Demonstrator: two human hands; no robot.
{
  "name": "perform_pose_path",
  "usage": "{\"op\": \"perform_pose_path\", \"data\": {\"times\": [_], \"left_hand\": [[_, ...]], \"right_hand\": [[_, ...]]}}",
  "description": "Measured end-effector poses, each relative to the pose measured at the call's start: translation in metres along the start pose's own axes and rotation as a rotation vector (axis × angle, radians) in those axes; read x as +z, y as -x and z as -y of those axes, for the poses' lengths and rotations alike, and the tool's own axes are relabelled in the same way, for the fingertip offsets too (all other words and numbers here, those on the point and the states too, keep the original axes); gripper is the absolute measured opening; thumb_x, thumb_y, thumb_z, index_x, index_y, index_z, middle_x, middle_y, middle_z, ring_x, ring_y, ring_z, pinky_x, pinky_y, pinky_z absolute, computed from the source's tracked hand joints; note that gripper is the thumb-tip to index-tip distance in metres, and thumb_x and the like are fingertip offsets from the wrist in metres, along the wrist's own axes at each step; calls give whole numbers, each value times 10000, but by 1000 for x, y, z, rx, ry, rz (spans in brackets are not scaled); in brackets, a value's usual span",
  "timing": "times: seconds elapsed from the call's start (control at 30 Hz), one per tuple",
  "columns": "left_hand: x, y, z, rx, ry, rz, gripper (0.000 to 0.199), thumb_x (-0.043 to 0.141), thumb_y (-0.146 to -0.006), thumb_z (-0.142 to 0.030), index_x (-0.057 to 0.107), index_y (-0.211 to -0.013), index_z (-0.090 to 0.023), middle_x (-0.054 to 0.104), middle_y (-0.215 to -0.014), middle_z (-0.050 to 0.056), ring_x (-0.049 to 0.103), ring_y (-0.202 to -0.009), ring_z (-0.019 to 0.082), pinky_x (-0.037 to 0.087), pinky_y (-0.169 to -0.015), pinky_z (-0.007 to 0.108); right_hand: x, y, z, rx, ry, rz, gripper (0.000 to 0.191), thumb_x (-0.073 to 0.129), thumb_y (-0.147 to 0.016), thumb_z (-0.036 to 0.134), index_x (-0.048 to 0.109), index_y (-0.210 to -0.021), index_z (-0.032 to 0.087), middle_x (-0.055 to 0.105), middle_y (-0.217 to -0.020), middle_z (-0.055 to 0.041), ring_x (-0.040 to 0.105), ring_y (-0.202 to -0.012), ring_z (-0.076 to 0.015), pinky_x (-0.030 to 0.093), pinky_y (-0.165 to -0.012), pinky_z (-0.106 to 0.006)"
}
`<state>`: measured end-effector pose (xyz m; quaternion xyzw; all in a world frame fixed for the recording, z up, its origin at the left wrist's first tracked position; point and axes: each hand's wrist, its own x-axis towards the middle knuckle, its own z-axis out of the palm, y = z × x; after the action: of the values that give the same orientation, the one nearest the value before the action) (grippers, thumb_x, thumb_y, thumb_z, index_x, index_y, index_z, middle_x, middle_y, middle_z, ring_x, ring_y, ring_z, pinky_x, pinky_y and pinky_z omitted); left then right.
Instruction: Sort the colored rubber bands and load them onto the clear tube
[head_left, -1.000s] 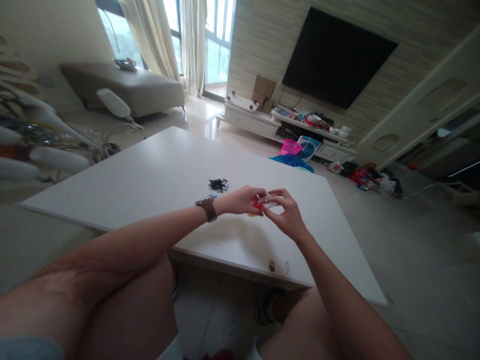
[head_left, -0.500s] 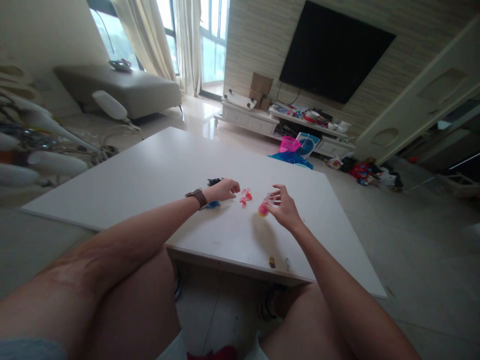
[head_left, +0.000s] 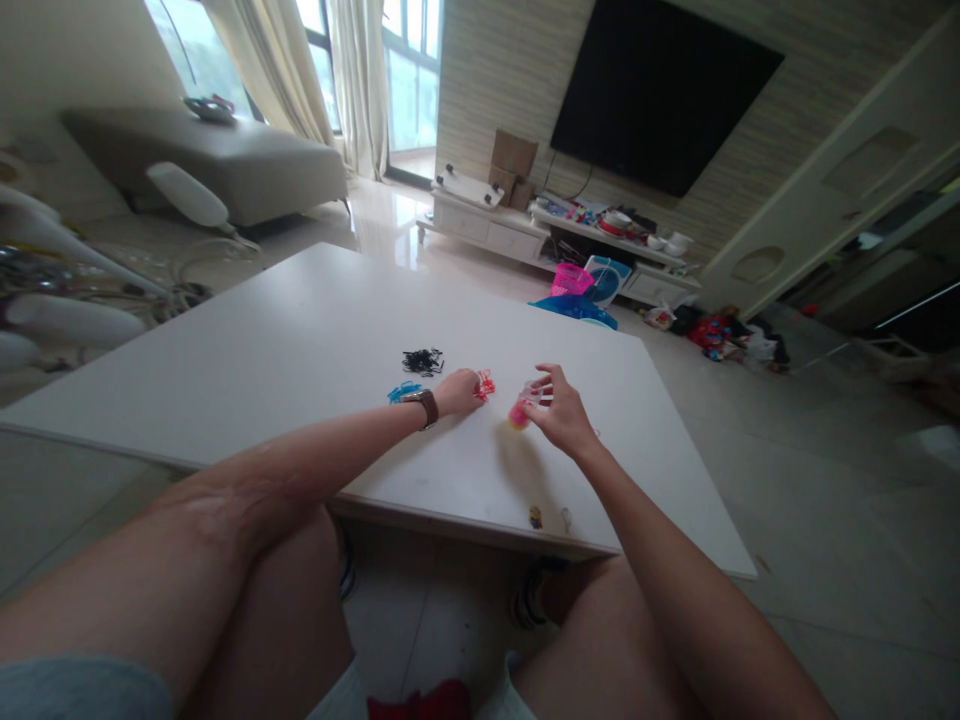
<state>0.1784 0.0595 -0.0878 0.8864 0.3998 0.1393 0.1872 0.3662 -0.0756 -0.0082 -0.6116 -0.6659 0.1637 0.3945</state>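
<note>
My left hand (head_left: 456,392), with a watch (head_left: 426,404) on its wrist, reaches into a small pile of red loops (head_left: 486,384) that look like paper clips. Its fingers curl down onto them, and the fingertips are partly hidden. Behind that wrist lie a pile of similar blue pieces (head_left: 405,391) and a pile of black ones (head_left: 423,361). My right hand (head_left: 561,410) grips a small clear container (head_left: 518,414) with pink and yellow in its lower part. The container is held tilted just above the table (head_left: 450,470).
A small yellow figure (head_left: 535,517) and a small clear piece (head_left: 566,518) lie near the table's front edge. Beyond the far edge are a pink basket (head_left: 572,279) and a blue plastic bag (head_left: 564,307). A low TV cabinet (head_left: 480,228) stands along the wall.
My left hand has moved right onto the red loops, and its fingers have curled down. More of the black and blue piles now shows. My right hand still holds the container.
</note>
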Motion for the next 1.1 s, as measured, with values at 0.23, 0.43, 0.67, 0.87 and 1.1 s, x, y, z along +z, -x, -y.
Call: {"op": "perform_pose_path", "data": {"times": [0.23,0.43,0.67,0.87,1.1], "left_hand": [[4,3,-3,10,69,15,162,588,-745,-187,716,-666,-126,698,-669,107,594,-625,174,407,-628,275],[5,4,-4,34,57,25,167,548,-733,-130,692,-648,-129,701,-697,115,573,-626,172,387,-603,271],[-17,4,-9,66,72,67,155,562,-741,-142,681,-644,-120,657,-611,64,504,-551,137,336,-569,262],[-47,10,-23,128,204,74,109,591,-716,-93,661,-635,-115,630,-572,15,489,-556,109,323,-562,236],[-73,25,-35,252,333,92,87,624,-764,-122,711,-755,-120,693,-670,19,576,-621,110,395,-607,213]], "right_hand": [[-4,1,-1,22,9,-2,559,681,-684,214,497,-1211,224,643,-971,-38,649,-797,-180,597,-712,-343],[-4,1,-3,19,13,3,550,682,-694,211,500,-1213,223,642,-983,-38,647,-789,-172,594,-707,-330],[-4,0,-4,31,11,11,553,684,-686,199,501,-1207,220,652,-978,-38,661,-796,-175,595,-712,-329],[-4,0,0,64,3,40,553,694,-689,193,505,-1207,223,665,-965,-36,670,-777,-172,592,-718,-326],[-3,2,-1,46,43,109,598,683,-688,130,511,-1250,239,683,-986,-40,671,-793,-173,578,-735,-314]]}}
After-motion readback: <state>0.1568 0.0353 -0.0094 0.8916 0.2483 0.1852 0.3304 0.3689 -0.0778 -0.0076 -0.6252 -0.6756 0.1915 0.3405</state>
